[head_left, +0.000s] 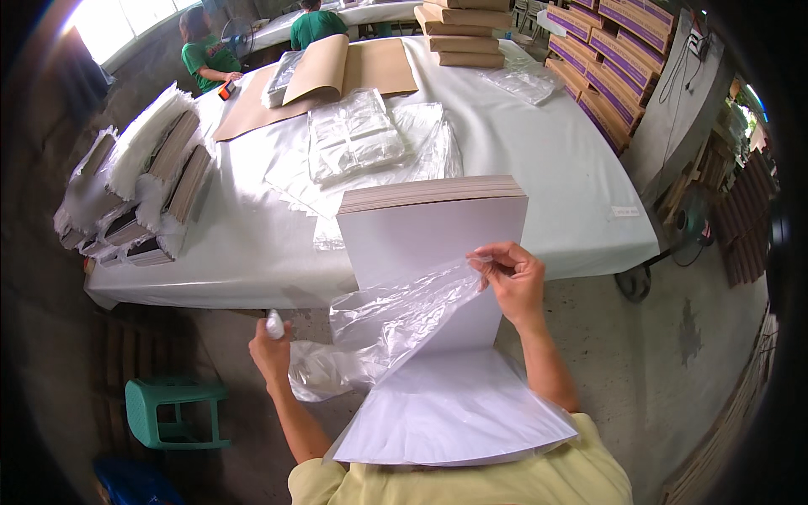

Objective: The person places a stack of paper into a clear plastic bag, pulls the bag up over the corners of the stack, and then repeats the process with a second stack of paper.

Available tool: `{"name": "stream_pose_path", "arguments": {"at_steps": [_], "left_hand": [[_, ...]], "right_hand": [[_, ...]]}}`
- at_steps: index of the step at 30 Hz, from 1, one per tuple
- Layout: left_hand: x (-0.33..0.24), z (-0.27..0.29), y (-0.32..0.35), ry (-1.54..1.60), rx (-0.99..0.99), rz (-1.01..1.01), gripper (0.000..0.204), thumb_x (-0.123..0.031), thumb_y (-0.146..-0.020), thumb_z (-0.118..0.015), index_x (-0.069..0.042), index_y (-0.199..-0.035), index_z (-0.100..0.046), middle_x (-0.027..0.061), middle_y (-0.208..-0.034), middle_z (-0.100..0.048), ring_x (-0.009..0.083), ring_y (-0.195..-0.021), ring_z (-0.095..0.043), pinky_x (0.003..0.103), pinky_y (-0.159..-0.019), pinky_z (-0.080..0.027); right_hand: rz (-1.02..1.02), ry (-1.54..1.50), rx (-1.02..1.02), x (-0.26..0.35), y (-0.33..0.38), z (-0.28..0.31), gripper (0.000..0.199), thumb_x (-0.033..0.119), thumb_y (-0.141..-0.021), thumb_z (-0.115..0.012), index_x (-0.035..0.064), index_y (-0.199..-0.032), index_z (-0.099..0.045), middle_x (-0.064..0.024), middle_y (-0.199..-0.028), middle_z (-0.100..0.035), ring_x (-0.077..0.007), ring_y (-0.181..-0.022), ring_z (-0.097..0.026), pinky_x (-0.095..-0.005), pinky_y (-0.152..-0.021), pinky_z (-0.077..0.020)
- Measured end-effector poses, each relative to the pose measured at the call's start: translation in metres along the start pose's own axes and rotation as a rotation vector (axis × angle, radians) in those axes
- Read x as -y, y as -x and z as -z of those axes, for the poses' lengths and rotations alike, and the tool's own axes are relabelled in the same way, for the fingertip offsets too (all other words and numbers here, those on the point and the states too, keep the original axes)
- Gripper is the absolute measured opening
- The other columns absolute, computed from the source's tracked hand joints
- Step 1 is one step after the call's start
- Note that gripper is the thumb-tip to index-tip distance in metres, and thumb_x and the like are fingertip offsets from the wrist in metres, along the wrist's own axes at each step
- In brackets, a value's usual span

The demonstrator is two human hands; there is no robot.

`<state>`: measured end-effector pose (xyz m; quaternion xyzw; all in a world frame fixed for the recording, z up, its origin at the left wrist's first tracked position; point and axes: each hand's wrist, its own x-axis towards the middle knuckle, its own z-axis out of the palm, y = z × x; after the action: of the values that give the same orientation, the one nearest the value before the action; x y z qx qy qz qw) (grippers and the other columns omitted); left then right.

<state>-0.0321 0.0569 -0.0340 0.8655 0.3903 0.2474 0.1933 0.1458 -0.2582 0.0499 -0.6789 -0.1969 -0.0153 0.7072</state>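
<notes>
My right hand (pixel 512 282) pinches the edge of a clear plastic bag (pixel 404 311) between thumb and fingers. Its crumpled film stretches left toward my left hand (pixel 271 353), whose fingers are curled closed at the bag's other side. A small white covering or bit of film (pixel 274 324) shows at the tip of one left digit. Behind the film, a thick stack of boards (pixel 429 227) with a white face stands upright at the table's near edge. Below it, white sheeting (pixel 454 412) under clear film spreads against my torso.
Flat clear bags (pixel 353 139) and brown paper (pixel 379 67) lie on the white-covered table (pixel 572 185). Plastic-wrapped stacks (pixel 135 177) sit at left, brown parcels (pixel 463 34) at the back. A green stool (pixel 175 412) stands lower left; boxes (pixel 610 67) are piled right. Two people in green are beyond.
</notes>
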Motion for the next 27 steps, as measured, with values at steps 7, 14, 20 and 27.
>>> {"name": "stream_pose_path", "arguments": {"at_steps": [7,14,20,27], "left_hand": [[-0.128,-0.001,0.001,1.099,0.33,-0.067,0.041,-0.009,-0.066,-0.073,-0.004,-0.103,-0.057,0.0049,-0.086,-0.062,0.0086,-0.075,-0.056,0.023,-0.069,-0.047],[-0.206,-0.036,0.043,0.995,0.778,-0.534,0.056,-0.011,-0.068,-0.072,-0.004,-0.117,-0.048,0.0075,-0.095,-0.061,0.0132,-0.086,-0.054,0.028,-0.074,-0.044],[-0.195,-0.025,0.039,0.947,1.11,-0.257,0.013,-0.002,-0.066,-0.068,0.0,-0.077,-0.062,0.0013,-0.065,-0.058,0.005,-0.057,-0.05,0.019,-0.05,-0.039],[-0.141,-0.026,0.043,0.987,1.576,-0.675,0.029,-0.002,-0.058,-0.074,0.001,-0.084,-0.062,0.0066,-0.085,-0.06,0.0117,-0.073,-0.055,0.024,-0.061,-0.044]], "right_hand": [[-0.041,0.132,0.037,-0.007,0.004,-0.01,0.006,0.002,-0.075,-0.064,0.0004,-0.081,-0.062,-0.0032,-0.065,-0.062,-0.0048,-0.052,-0.051,-0.0179,-0.046,-0.0394],[0.025,0.249,0.094,-0.001,0.016,-0.013,0.012,-0.004,-0.074,-0.054,0.0005,-0.082,-0.062,-0.0038,-0.065,-0.062,-0.0062,-0.059,-0.053,-0.0213,-0.054,-0.0446],[0.352,0.528,0.036,-0.012,0.011,-0.002,0.006,0.01,-0.071,-0.065,0.0076,-0.077,-0.064,-0.0002,-0.067,-0.064,-0.0139,-0.054,-0.058,-0.0238,-0.053,-0.0391],[0.11,0.063,-0.467,-0.023,-0.019,0.074,0.005,0.012,-0.078,-0.06,0.0071,-0.077,-0.061,0.0,-0.06,-0.058,-0.0064,-0.048,-0.049,-0.0222,-0.044,-0.0362]]}}
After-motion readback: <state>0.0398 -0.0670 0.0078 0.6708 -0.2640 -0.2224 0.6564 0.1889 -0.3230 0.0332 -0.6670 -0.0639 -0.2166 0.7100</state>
